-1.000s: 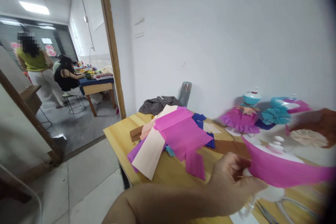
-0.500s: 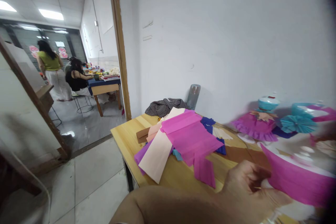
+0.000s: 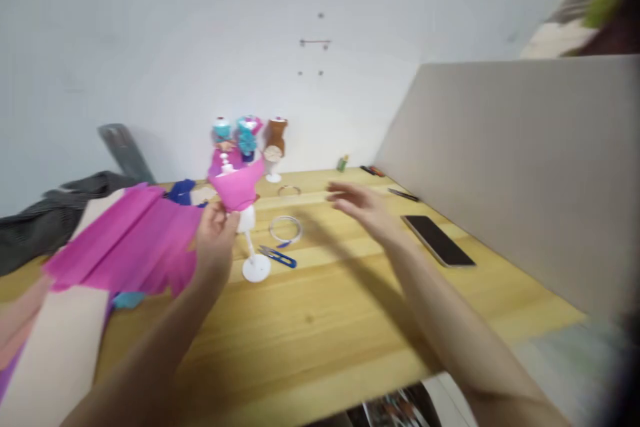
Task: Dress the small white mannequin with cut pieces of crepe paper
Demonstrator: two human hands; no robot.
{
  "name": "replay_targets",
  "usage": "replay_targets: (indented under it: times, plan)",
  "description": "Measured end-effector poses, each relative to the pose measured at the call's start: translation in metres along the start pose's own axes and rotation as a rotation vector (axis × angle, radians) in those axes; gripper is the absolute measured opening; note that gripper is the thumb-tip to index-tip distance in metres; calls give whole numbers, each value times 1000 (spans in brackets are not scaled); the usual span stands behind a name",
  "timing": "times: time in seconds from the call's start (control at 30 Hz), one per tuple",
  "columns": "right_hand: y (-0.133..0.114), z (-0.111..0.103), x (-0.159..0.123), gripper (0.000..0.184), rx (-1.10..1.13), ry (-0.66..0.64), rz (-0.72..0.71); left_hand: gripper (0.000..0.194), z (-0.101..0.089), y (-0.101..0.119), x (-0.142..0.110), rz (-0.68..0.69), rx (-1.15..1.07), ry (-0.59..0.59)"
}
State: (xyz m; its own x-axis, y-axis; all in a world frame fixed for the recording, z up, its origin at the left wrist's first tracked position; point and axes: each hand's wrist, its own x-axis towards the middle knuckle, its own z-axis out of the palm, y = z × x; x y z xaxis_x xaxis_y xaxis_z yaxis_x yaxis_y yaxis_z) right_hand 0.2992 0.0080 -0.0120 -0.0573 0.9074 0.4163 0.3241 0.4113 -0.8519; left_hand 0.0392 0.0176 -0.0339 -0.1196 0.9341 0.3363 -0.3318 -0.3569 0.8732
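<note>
A pink sheet (image 3: 238, 188) wraps the body of a white stand (image 3: 257, 269), held upright at the tabletop (image 3: 310, 353); whether its base touches cannot be told. The person's left hand (image 3: 215, 227) has its fingers closed on the white stand at the sheet's lower edge. Blue snips (image 3: 279, 257) lie just beside the base, a coiled cable (image 3: 300, 232) behind them. The right hand (image 3: 363, 210), fingers loosely extended and holding nothing, hovers well apart, near a dark phone (image 3: 439, 240).

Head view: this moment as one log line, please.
left hand: holds pink paper against white mannequin | right hand: open, above table | blue snips: beside mannequin's base
</note>
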Motion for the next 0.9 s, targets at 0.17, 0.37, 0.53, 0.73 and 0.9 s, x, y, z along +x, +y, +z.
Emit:
replay_targets:
  times: [0.17,0.37,0.53,0.73,0.9]
  plan:
    - [-13,60,11,78,336,-303,-127,31,13,4,-13,39,44,-17]
    - [-22,102,15,89,430,-349,-169,36,7,5,-15,53,73,-79]
    - [-28,107,16,85,532,-352,-105,40,1,1,-13,73,40,-123]
    - [-34,114,17,71,559,-340,-76,55,-4,10,-14,24,89,-189]
    - [-21,112,19,67,553,-289,-93,63,-13,18,-15,21,137,-152]
